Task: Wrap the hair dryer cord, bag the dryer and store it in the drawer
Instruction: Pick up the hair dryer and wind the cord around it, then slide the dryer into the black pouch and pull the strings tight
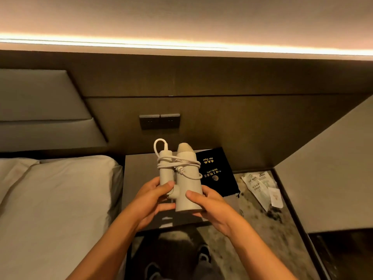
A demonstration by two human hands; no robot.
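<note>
Cord wrapped, dryer held in both hands just short of its bag.

Low in the centre of the frame, the left hand (150,196) grips the folded handle and the right hand (207,205) clasps the base of the barrel, so the hair dryer (186,178) is held between them, its long axis running up the frame, nozzle uppermost. The cord (177,161) is wound round handle and barrel together, with one loop arching free at the top. Just beyond, right of centre, the black bag (219,174) lies flat on the bedside table (137,168), beside the right hand, which I judge better placed to reach it. Its mouth cannot be made out, and no drawer shows.
</note>
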